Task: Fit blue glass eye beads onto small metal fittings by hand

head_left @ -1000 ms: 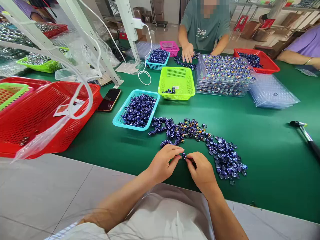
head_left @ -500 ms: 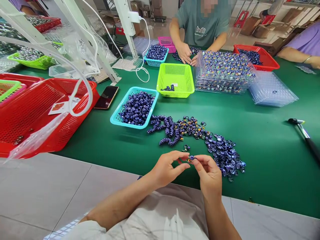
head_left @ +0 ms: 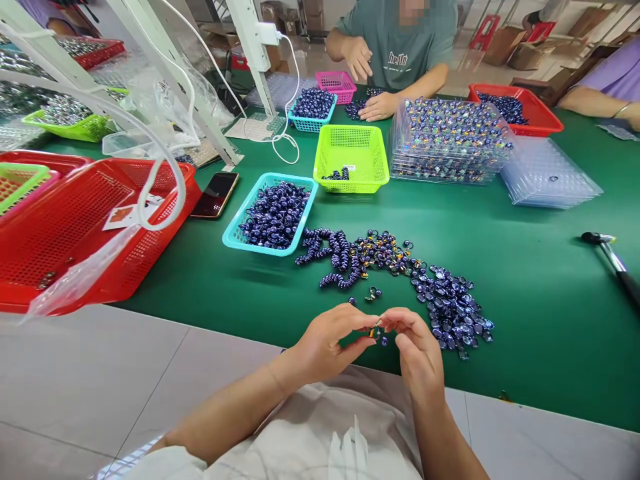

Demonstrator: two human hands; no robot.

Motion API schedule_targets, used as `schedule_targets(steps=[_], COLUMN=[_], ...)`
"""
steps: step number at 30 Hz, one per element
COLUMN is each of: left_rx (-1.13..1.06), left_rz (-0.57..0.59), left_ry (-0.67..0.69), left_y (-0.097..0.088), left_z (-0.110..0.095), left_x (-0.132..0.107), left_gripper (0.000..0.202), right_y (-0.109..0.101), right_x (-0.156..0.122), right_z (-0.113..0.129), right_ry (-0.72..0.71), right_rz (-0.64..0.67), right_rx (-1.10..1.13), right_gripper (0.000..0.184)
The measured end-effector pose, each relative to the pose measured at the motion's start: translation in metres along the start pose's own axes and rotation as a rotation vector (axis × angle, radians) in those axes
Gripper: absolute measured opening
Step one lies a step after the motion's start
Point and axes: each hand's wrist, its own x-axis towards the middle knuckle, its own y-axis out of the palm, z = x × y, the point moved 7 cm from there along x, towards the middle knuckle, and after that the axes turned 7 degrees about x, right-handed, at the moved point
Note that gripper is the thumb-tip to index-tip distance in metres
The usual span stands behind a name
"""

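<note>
A small shiny ring-like piece (head_left: 375, 331) with an orange part sits between the thumb and index finger of my left hand (head_left: 325, 339), which is closed on it. Beside it shows a dark blue round bit (head_left: 385, 341); whether it is joined to the piece I cannot tell. My right hand (head_left: 419, 353) has its fingertips against the piece, its thumb standing apart. Just beyond my hands lie a few loose pieces (head_left: 373, 293). Farther off are coiled rows of dark blue rings (head_left: 340, 253), a heap of orange-and-blue pieces (head_left: 383, 252) and a pile of flat blue ovals (head_left: 453, 310).
A light-blue basket (head_left: 234, 240) full of dark blue rings and a lime-green basket (head_left: 370, 143) stand beyond. Stacked clear trays (head_left: 440, 175) are behind; a black-handled hammer (head_left: 613, 260) lies right. Left are a phone (head_left: 216, 195) and red basket (head_left: 165, 227). A co-worker (head_left: 400, 53) sits opposite.
My right thumb has parted from the piece and the fingers have shifted on it. A loose blue piece now shows above my left hand. The co-worker opposite has raised one hand.
</note>
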Motion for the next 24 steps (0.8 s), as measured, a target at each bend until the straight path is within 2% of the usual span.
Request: schedule_targets(steps=[2,4,7,15,20,24], left_rx=[0.081,0.118,0.131,0.117,0.109,0.151], left_rz=[0.006,-0.009,-0.033,-0.144,-0.131,-0.16], left_ry=[0.09,0.104,0.09,0.087,0.175,0.242], left_y=[0.001,0.001,0.002,-0.003,-0.001,-0.002], left_z=[-0.007,-0.009,-0.008,-0.004,-0.008,-0.013], left_x=[0.0,0.0,0.0,-0.008,-0.01,-0.016], left_gripper=[0.042,0.047,0.051,0.051,0.048,0.05], right_y=[0.004,0.008,0.011,0.01,0.011,0.016], right_x=[0.003,0.005,0.006,-0.003,-0.003,-0.002], right_z=[-0.007,-0.013,-0.018,-0.015,-0.003,-0.001], right_ry=[0.121,0.215,0.27,0.278,0.193,0.223], right_rz=[0.064,0.11,0.11,0.081,0.145,0.207], right_rx=[-0.028,-0.048,-0.024,-0.032,-0.096,-0.166], right_gripper=[0.016,0.012,0.013,0.014,0.022,0.014])
